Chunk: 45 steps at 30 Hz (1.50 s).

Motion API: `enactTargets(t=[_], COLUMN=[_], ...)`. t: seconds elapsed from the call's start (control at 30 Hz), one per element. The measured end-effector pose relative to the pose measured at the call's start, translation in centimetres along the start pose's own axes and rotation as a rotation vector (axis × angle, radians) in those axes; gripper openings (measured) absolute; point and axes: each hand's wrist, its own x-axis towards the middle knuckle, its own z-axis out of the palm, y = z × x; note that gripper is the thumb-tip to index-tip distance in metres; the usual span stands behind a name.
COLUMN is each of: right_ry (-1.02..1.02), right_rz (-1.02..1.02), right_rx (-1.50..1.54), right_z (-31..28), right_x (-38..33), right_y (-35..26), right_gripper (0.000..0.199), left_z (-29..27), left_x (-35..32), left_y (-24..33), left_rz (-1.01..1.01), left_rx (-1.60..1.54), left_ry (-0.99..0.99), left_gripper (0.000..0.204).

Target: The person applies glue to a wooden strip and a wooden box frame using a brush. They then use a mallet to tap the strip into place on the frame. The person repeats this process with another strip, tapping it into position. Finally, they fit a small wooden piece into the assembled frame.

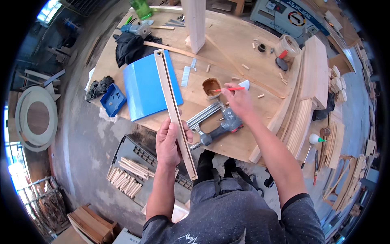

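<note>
My left hand [168,140] is closed around a long pale wooden strip [167,87] with a dark groove along its length. The strip is tilted, its far end over a blue folder-like sheet [140,87]. Between the fingers of my right hand [239,102] is a thin red stick [235,88]. The stick's tip reaches into a small cup of brown paste [208,85]; its exact kind I cannot make out. Just below that cup, a grey pneumatic nail gun [217,132] lies on the wooden workbench [231,150], near my right wrist.
An upright wooden post [195,24] stands on the bench's far side. Several short dowels [245,66] lie scattered to the right, near stacked curved boards [298,122]. At left are a blue tray [113,100] and black cloth [132,46]. A crate of wooden sticks [124,183] stands below.
</note>
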Motion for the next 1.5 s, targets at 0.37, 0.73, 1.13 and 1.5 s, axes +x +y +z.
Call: enactTargets(t=[0.37,0.73,1.13,1.5], right_ry=[-0.083,0.001,0.016,0.24], right_rz=[0.323,0.224,0.325,0.537], right_rx=[0.104,0.424,0.608,0.465], right_z=[-18.5,-31.4,-36.4,-39.8], right_x=[-12.9,-27.2,-32.5,-35.8], right_y=[2.2,9.2,17.5,27.3], right_gripper=[0.041,0.029,0.035,0.031], left_z=[12.1,29.3,34.7,34.7], left_x=[-0.1,-6.6,-8.5,-4.7], left_y=[-5.2,-15.7,-17.7,-19.7], left_rz=[-0.056,0.098,1.036,-0.037], left_rx=[0.14,0.747,1.408,0.453], left_ry=[-0.291,-0.278,-0.542,-0.643], left_gripper=[0.035,0.025,0.039,0.034])
